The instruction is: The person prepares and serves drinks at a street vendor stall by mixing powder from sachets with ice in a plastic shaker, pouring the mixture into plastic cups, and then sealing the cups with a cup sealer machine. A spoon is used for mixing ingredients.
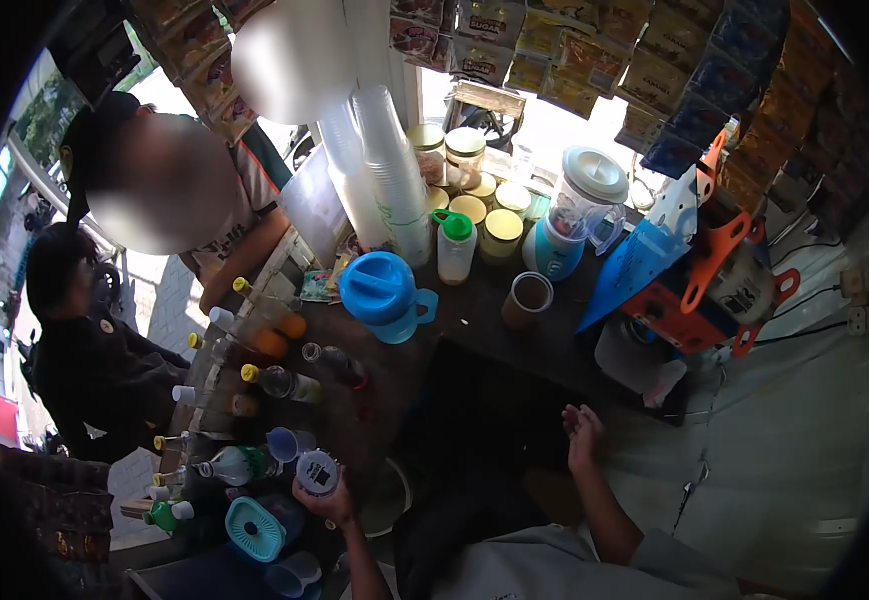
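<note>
My left hand [332, 504] is closed around a round container with a white printed top [318, 473], low on the left side of the counter. Its lower part is hidden by my fingers. Beside it are a clear bluish plastic jug [289, 443] and a box with a turquoise lid [255, 529]. My right hand [583, 437] is raised over the dark area in front of me, with nothing in it and its fingers loosely apart. A plastic cup of brown drink [528, 297] stands farther back on the counter.
Several bottles [279, 383] line the left counter edge. At the back stand a blue pitcher [381, 290], stacked clear cups [390, 170], lidded jars [500, 232], a blender [572, 215] and an orange machine [659, 315]. Sachets [574, 60] hang above. Two people are outside.
</note>
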Motion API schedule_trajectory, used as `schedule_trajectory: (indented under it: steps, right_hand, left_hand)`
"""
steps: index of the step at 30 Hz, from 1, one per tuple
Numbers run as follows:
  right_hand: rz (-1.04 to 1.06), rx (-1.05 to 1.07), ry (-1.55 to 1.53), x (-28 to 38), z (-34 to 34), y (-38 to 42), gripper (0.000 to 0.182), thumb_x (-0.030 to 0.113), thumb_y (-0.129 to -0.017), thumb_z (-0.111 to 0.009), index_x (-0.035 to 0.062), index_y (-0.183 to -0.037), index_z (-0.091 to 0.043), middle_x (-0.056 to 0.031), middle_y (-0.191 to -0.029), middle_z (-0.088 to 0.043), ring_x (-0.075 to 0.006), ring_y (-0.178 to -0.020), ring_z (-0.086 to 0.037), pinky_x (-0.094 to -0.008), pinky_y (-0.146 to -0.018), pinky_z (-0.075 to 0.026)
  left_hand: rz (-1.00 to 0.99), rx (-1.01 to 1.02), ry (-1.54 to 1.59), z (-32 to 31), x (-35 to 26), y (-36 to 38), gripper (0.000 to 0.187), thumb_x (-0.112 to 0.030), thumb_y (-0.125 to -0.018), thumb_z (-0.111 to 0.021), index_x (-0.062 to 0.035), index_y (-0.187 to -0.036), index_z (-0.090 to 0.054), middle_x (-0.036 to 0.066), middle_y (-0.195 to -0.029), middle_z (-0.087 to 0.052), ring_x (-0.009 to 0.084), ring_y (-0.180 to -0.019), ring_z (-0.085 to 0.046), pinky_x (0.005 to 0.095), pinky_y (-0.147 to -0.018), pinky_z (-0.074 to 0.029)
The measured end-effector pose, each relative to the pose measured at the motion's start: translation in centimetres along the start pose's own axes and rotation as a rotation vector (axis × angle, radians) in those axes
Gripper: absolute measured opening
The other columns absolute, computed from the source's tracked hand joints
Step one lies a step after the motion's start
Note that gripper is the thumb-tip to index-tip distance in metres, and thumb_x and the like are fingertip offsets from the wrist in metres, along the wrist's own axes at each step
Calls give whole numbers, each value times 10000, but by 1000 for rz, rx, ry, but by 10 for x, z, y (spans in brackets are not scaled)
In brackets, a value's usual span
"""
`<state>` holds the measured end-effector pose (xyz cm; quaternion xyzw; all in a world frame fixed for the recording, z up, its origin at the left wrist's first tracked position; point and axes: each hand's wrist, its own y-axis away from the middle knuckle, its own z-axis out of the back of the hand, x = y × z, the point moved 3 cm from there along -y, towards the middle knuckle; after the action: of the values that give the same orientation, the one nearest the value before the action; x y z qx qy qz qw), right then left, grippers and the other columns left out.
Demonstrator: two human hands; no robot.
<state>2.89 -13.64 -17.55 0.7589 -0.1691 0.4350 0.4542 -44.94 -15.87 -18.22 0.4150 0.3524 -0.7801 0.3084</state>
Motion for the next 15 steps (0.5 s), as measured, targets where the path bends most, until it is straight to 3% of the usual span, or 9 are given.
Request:
schedule_trajectory:
  steps: [2,6,8,9,11,12,14,15]
  right_hand:
    - [-91,96,254,-36,-3,10,318,112,-965,-434,-17,-1255,-457,-151,-1038,-638,-204,-876,-652,-296,-755,-513]
    - [-213,327,475,-76,-34,33,284,130,-958,-472,-4,-1204,-516,-146,-1016,-649,-201,-853,-656,-317,-739,-517]
    - [-215,784,823,-92,-62,39,329,212,-954,-511,-16,-1190,-535,-117,-986,-660,-189,-790,-665,-298,-705,-530]
    - [-216,824,834,-99,-73,34,329,212,-954,-511,-16,-1190,-535,-117,-986,-660,-189,-790,-665,-298,-705,-530]
    - [-206,1325,1184,-118,-95,36,459,358,-925,-553,0,-1212,-544,-125,-1059,-659,-250,-901,-663,-362,-803,-525]
    - [-201,1380,1206,-125,-102,32,459,358,-925,-553,0,-1212,-544,-125,-1059,-659,-250,-901,-663,-362,-803,-525]
    - [-27,1625,1573,-146,-105,25,647,524,-882,-536,40,-1309,-492,-154,-1256,-571,-326,-1146,-554,-425,-981,-433]
    - [-20,1711,1600,-165,-96,19,647,524,-882,-536,40,-1309,-492,-154,-1256,-571,-326,-1146,-554,-425,-981,-433]
  left_hand:
    - [-51,-76,-115,0,5,1,804,-144,-507,-917,14,-1156,-470,127,-1098,-524,248,-1025,-533,370,-916,-424]
    - [78,-72,-101,0,4,3,834,-136,-519,-908,19,-1207,-462,156,-1154,-554,248,-1059,-558,355,-929,-442]
    - [48,-31,-126,1,4,6,879,-125,-516,-908,14,-1247,-440,158,-1192,-537,251,-1093,-542,358,-952,-426]
    - [27,-23,-192,3,-4,5,931,-120,-521,-906,9,-1295,-406,160,-1226,-519,265,-1142,-524,366,-979,-412]
    - [107,-97,-120,14,-27,18,968,-116,-519,-907,7,-1322,-381,172,-1250,-501,276,-1175,-504,375,-996,-403]
    - [172,-135,-31,21,-41,26,1005,-111,-517,-908,6,-1348,-356,184,-1275,-482,287,-1207,-485,384,-1012,-394]
    - [237,-209,-28,48,-43,55,985,-142,-565,-900,-3,-1368,-348,209,-1307,-452,299,-1257,-439,399,-1027,-388]
    - [399,31,-27,60,-25,78,920,-202,-641,-855,-6,-1379,-342,213,-1331,-425,304,-1262,-431,403,-1027,-383]
